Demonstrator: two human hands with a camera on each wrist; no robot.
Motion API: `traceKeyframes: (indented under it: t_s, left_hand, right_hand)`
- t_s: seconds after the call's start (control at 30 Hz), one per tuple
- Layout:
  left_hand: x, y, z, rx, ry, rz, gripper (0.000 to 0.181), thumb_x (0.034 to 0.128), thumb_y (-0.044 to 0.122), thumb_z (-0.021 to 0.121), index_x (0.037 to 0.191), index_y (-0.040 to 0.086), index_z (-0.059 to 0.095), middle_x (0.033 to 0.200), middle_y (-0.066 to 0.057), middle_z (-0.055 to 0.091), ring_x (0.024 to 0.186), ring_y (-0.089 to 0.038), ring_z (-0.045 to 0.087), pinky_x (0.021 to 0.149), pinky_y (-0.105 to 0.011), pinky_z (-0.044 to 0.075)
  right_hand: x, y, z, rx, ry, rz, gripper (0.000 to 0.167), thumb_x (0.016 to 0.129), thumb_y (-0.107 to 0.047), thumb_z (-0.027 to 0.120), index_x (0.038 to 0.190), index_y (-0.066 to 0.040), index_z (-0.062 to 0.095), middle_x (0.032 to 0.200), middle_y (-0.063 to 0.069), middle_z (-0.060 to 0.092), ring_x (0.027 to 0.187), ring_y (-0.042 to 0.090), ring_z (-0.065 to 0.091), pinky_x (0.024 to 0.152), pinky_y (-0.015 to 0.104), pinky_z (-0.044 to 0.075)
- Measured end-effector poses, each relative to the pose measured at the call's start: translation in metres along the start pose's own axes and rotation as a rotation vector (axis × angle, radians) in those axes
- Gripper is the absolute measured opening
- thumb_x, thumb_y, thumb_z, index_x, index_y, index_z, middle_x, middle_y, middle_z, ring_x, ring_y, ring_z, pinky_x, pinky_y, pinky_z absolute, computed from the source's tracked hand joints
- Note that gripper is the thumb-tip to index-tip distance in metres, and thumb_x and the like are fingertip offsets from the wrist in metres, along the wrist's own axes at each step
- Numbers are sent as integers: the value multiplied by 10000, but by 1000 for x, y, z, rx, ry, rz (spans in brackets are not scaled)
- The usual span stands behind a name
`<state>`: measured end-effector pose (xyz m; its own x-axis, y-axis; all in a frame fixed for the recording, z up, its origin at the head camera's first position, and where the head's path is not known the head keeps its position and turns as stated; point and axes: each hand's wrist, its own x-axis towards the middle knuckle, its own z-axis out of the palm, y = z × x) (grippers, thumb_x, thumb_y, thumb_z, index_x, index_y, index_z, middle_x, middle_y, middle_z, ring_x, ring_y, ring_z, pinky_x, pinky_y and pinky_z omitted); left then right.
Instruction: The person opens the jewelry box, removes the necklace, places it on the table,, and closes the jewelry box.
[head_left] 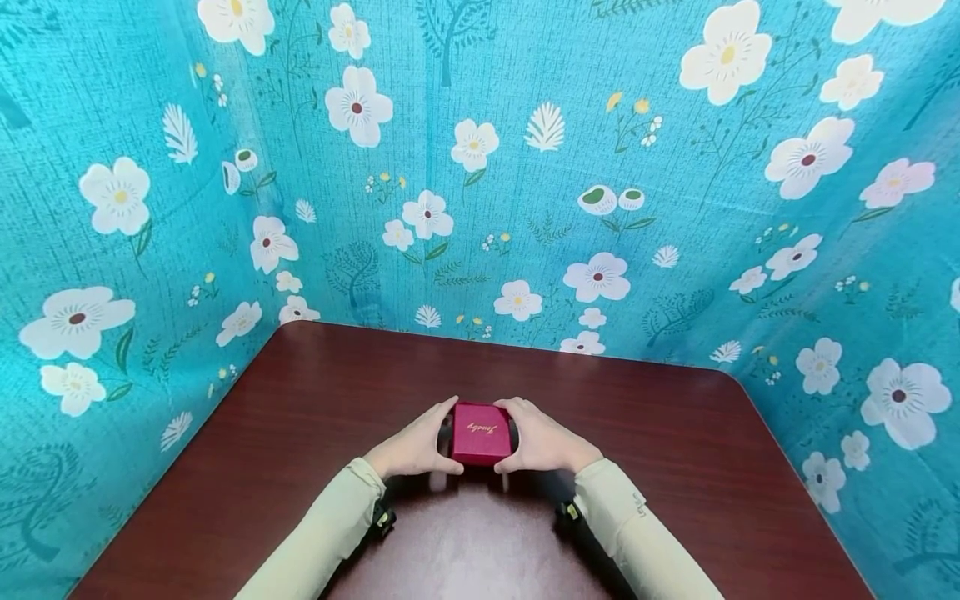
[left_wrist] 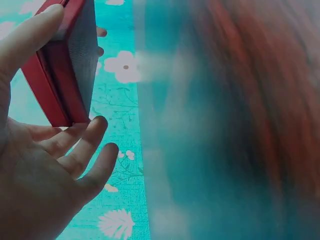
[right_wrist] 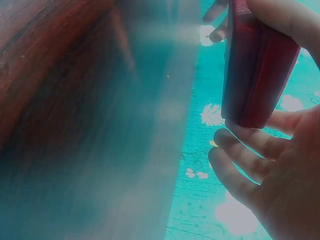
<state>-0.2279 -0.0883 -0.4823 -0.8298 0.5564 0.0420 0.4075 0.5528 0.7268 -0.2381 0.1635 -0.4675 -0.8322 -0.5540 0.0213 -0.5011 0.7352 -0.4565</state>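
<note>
A small red jewelry box (head_left: pixel 482 435), its lid lettered in gold, is held between both hands above the dark table. From the left side my left hand (head_left: pixel 414 442) grips it, thumb on the near edge and fingers on the far side. My right hand (head_left: pixel 546 440) grips the right side in the same way. In the left wrist view the box (left_wrist: pixel 67 65) shows a seam along its side and a greyish underside. The right wrist view shows the box (right_wrist: pixel 255 70) between thumb and fingers, with the lower fingers spread loosely beneath. The box looks closed.
A reddish-brown table (head_left: pixel 360 367) with rounded far corners spreads under the hands, its near part shiny with reflected light. Blue flowered cloth (head_left: pixel 480 208) hangs behind it and along both sides. Dark wrist devices (head_left: pixel 382 518) sit under the pale sleeves (head_left: pixel 322 533).
</note>
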Motion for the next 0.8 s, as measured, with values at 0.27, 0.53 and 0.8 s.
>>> traceKeyframes:
  t_s: [0.27, 0.53, 0.8]
  left_hand:
    - [-1, 4, -1, -119, 29, 32, 1074, 704, 222, 842, 1492, 25, 140, 1310, -112, 417, 1166, -270, 440, 943, -456, 411]
    - [3, 4, 6, -294, 66, 43, 1037, 709, 111, 831, 1485, 24, 149, 1412, -123, 366, 1197, -266, 444, 961, -420, 413]
    - [5, 8, 7, -369, 54, 64, 1014, 705, 67, 822, 1479, 38, 166, 1359, -128, 397, 1178, -269, 435, 945, -455, 404]
  right_hand:
    - [-6, -2, -10, 22, 31, -7, 988, 551, -458, 867, 1362, -185, 373, 1188, -72, 456, 1059, 96, 432, 784, 325, 499]
    - [-14, -6, -20, -4, 63, -17, 974, 554, -472, 863, 1357, -192, 387, 1176, -84, 459, 1066, 79, 424, 780, 306, 501]
    - [-18, -6, -23, -1, 99, -28, 979, 549, -449, 875, 1362, -213, 383, 1188, -110, 449, 1071, 58, 416, 775, 287, 502]
